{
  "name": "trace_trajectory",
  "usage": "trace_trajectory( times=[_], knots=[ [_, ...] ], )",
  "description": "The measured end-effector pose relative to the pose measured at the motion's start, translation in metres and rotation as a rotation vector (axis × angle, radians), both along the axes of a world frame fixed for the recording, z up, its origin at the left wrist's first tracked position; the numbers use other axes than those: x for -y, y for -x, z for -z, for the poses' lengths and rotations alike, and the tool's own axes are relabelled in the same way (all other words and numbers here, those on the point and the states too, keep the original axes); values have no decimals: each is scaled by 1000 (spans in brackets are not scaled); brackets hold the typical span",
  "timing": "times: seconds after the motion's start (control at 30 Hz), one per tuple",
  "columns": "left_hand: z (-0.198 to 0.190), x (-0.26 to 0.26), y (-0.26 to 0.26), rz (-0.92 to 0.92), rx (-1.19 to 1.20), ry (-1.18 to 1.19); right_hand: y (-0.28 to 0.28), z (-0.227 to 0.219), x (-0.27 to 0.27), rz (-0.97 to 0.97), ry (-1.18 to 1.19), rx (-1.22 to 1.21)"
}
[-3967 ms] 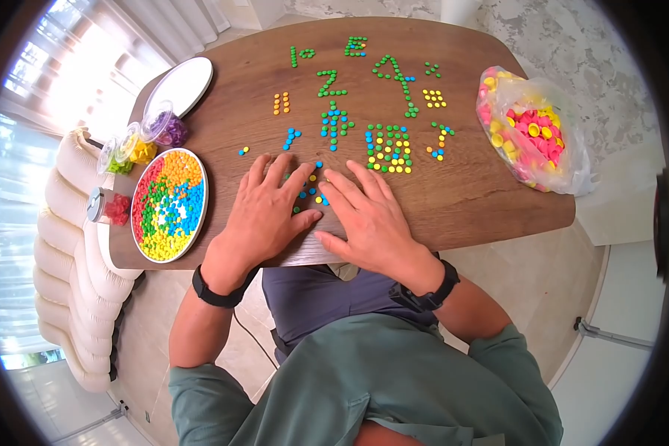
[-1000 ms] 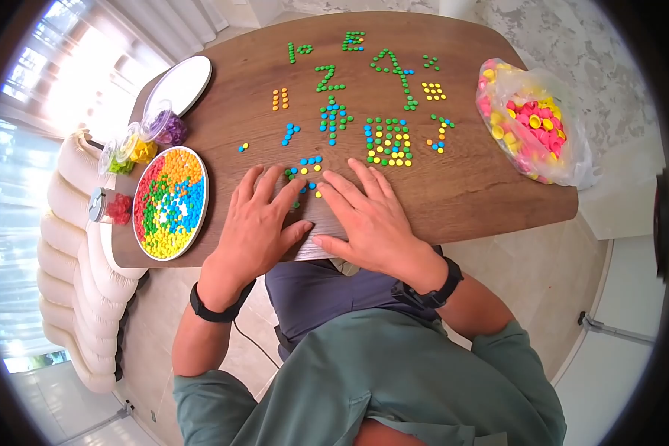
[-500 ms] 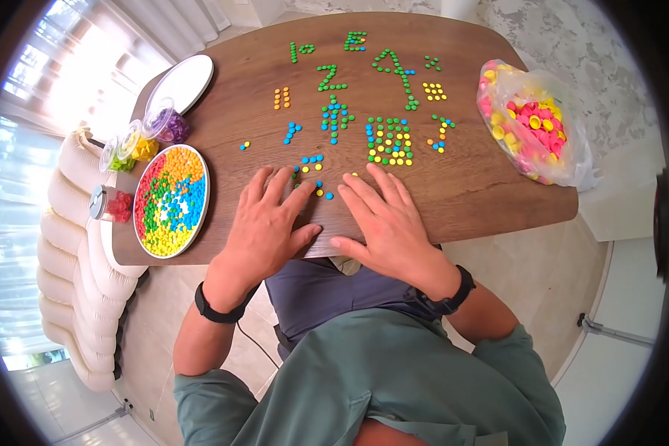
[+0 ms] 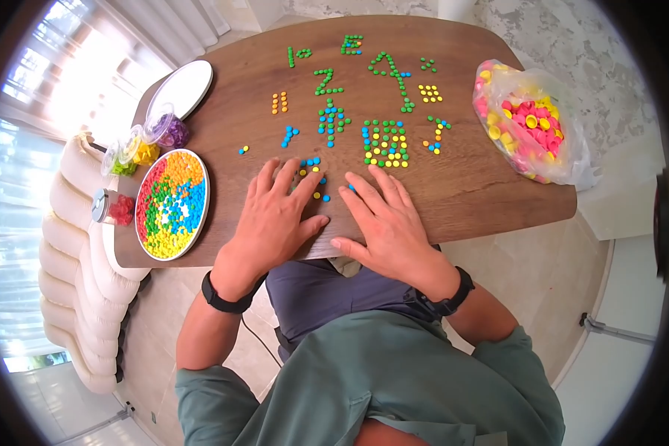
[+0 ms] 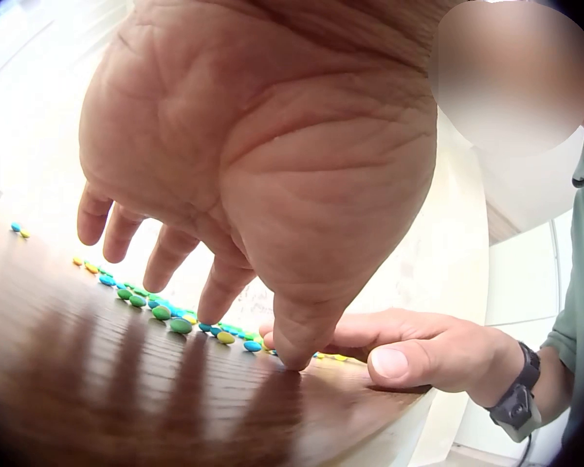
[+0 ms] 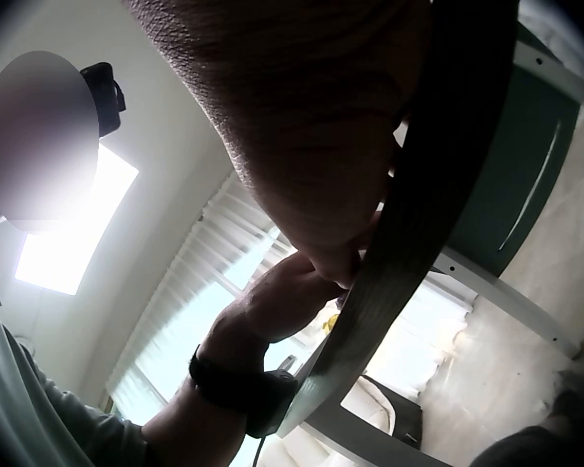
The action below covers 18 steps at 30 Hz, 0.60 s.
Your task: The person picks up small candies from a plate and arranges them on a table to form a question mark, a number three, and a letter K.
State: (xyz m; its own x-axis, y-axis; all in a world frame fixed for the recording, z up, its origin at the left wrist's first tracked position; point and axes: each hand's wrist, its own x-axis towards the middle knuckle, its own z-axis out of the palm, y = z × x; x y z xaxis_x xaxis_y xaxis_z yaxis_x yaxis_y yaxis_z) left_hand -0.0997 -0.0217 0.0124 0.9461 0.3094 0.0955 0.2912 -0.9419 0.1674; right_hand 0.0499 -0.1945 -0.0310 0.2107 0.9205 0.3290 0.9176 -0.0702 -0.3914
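Observation:
Both hands are at the near edge of a brown table [image 4: 468, 201]. The left hand [image 4: 273, 215], fingers spread, covers part of a group of blue, yellow and green candies [image 4: 317, 195]. In the left wrist view the left hand [image 5: 263, 165] arches over the table, its thumb tip down on the wood beside candies [image 5: 180, 326]. The right hand [image 4: 385, 223] lies spread just right of that group, a blue candy [image 4: 351, 187] at its index fingertip. Neither hand is seen holding anything. In the right wrist view the right hand [image 6: 311, 146] is dark, its fingers mostly hidden.
Candy figures fill the middle and back, including a green Z [image 4: 327, 82] and a green-yellow block [image 4: 386, 152]. At left are a candy plate [image 4: 206, 215], a white plate [image 4: 178, 89] and tubs [image 4: 172, 132]. A plastic bag [image 4: 572, 160] of pink and yellow pieces lies right.
The right hand has shifted slightly right, away from the candy group. The left hand has moved a little right, over the group's left part. The head view has shifted slightly.

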Motion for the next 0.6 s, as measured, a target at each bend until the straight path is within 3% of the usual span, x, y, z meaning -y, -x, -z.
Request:
trace_trajectory(
  times=[0.6],
  knots=[
    [2,-7,-1,-26,6,-16,0,-2,0,-3,-17,-6]
  ],
)
